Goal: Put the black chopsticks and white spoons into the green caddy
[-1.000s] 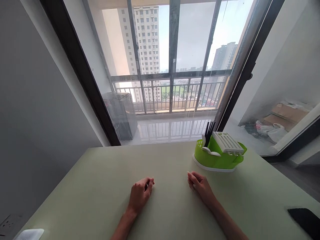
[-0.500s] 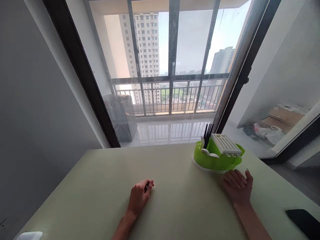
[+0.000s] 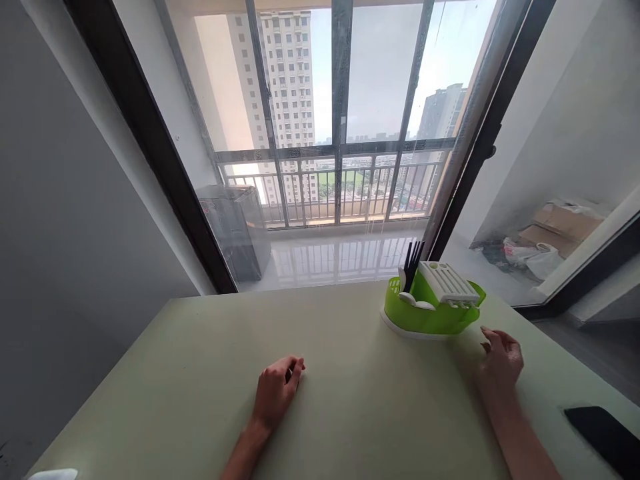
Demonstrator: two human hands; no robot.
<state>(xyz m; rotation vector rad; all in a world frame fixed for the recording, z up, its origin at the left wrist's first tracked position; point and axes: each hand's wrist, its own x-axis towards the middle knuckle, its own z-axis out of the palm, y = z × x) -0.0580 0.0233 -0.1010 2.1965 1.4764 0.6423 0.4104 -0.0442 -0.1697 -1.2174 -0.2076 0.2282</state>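
My left hand (image 3: 279, 387) rests on the pale green table (image 3: 210, 373), its fingers curled into a loose fist with no object showing in it. Over the right side of the table, my right hand (image 3: 503, 357) is just beside the front right end of a green utensil caddy (image 3: 420, 319). Its fingers are bent and somewhat apart, and nothing shows between them. The caddy stands upright on a white base. Black chopsticks (image 3: 411, 267) stick up from it, white spoons (image 3: 416, 303) hang at its front left, and a white slotted block (image 3: 449, 281) tops its right part.
A flat black object (image 3: 603, 433) lies at the table's right edge. The tip of a white object (image 3: 54, 475) shows at the lower left. Beyond the far edge are a glass door frame (image 3: 165, 180) and a balcony. Cardboard and bags (image 3: 540, 257) lie behind the glass at right.
My right hand has swung right from the table's middle, past the caddy's front, to its right end, its fingers loosening from a fist. My left hand has stayed in place.
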